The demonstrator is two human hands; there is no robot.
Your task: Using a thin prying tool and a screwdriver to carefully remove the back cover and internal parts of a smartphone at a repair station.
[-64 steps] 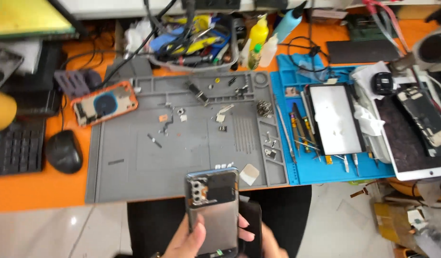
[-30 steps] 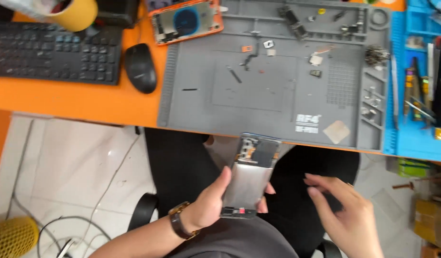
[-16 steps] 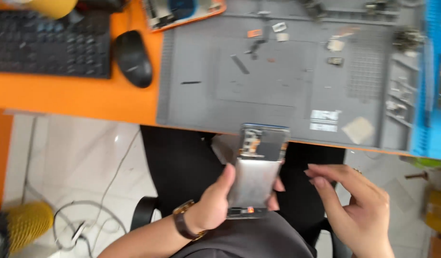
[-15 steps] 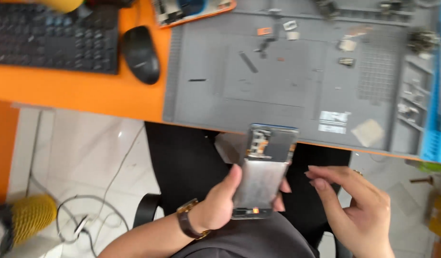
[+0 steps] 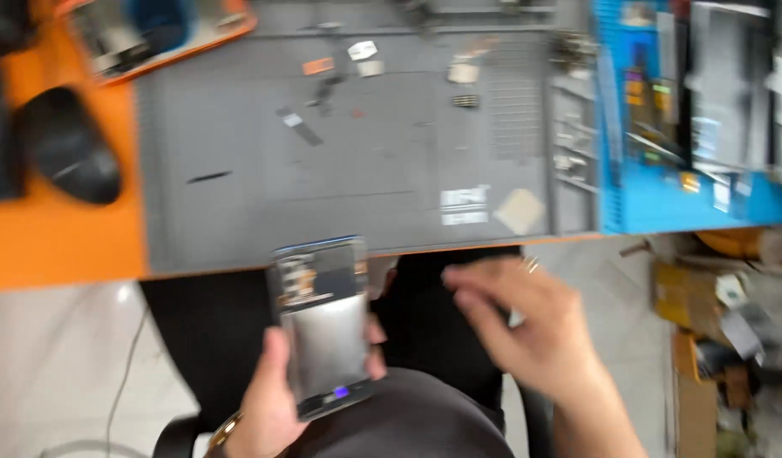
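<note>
I see my left hand (image 5: 268, 399) raised palm-up over my lap, its fingers (image 5: 375, 356) wrapped around an opened phone (image 5: 323, 326), just off the near edge of the counter (image 5: 60, 246). My right hand (image 5: 526, 331) hovers beside it, fingers loosely spread, holding nothing. Since half a second ago the view has swung right; the grip looks unchanged. The phone's back is shiny bare metal, rectangular, with dark circuitry at the top. The grey mat (image 5: 365, 170) looks matte and rubbery.
</note>
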